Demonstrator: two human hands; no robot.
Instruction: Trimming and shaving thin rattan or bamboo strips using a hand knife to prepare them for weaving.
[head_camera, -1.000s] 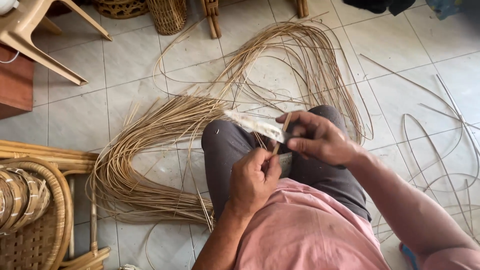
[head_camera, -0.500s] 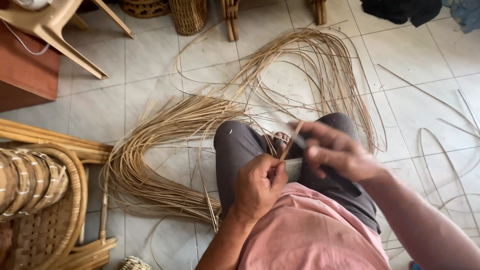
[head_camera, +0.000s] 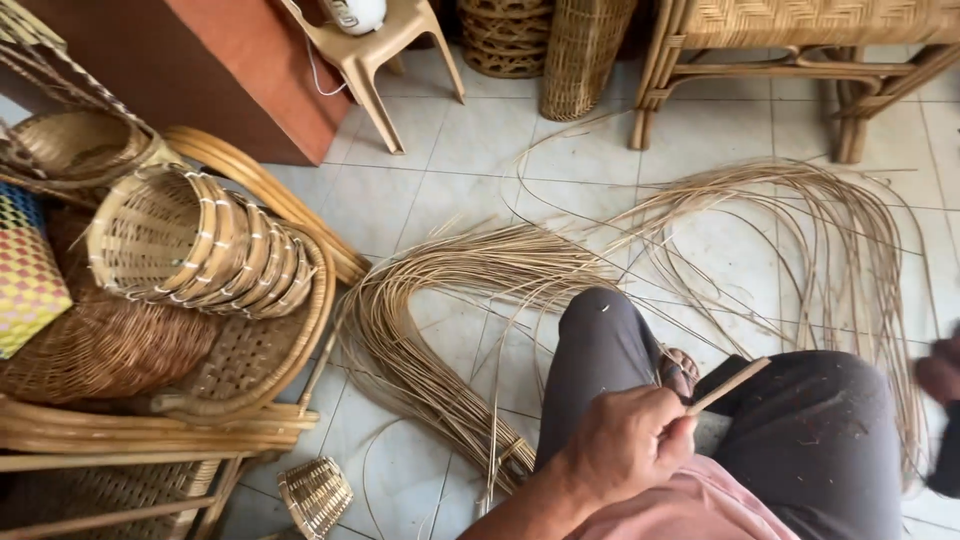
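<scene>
I sit on the tiled floor with my knees in dark trousers (head_camera: 610, 340). My left hand (head_camera: 625, 445) is closed on the end of a flat rattan strip (head_camera: 730, 384) that sticks up to the right above my lap. My right hand (head_camera: 940, 368) is a blur at the far right edge, away from the strip; what it holds is not clear. A big bundle of long rattan strands (head_camera: 430, 290) loops on the floor from my left knee round to the right.
A stack of small woven baskets (head_camera: 190, 245) lies on a rattan chair frame (head_camera: 250, 400) at left. A plastic stool (head_camera: 370, 60), tall woven baskets (head_camera: 580, 50) and a rattan bench (head_camera: 800, 40) stand behind. A small woven piece (head_camera: 315, 492) lies by my left side.
My right hand has left the strip and swung out to the right edge. The view has turned left, showing the baskets. My left hand still grips the strip.
</scene>
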